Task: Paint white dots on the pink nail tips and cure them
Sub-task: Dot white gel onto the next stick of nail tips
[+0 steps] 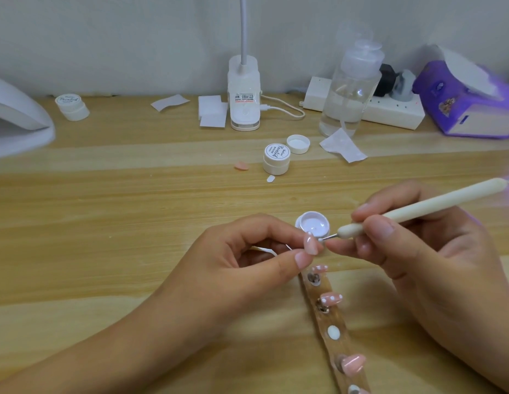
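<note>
1. While a loose tip would skid under the tool, I pinch the pink nail tip (310, 243) between thumb and forefinger of my left hand (247, 251), its painted face turned up to view.
2. My right hand (418, 251) grips the dotting tool (418, 211) pencil-fashion, low on the shaft for control. Its metal ball meets the tip's edge at three o'clock.
3. At twelve o'clock, just beyond the tip, sits the open gel pot (312, 224), so reloading is a short reach.
4. Toward six o'clock runs the holder strip (337, 347). The dotted tips (330, 299) sit nearest, while a plain tip (353, 363) lies lower, so I judge the dotting partly done.
5. Far at ten o'clock stands the curing lamp (17, 118), well apart. Curing is not yet begun.
</note>
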{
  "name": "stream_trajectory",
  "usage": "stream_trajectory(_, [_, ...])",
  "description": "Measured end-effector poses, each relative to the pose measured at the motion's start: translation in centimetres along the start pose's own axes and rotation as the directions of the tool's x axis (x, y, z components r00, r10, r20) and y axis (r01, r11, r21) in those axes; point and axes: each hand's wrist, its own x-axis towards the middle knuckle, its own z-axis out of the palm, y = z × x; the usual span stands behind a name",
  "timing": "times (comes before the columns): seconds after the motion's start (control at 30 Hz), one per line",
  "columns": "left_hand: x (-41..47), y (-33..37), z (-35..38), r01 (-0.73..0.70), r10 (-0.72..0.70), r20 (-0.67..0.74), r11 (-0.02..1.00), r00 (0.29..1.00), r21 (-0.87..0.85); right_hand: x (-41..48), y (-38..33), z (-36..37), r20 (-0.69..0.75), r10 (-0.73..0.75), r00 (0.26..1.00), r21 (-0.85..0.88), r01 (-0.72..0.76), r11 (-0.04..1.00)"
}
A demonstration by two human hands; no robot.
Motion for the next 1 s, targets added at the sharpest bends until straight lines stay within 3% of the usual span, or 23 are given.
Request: stream_trajectory(1.0, [0.04,-0.05,0.02,-0.01,0.01,-0.018,1.0,1.0,0.016,0.08,-0.11,0.37,0.031,-0.008,0.999,0.074,0.005,0.997])
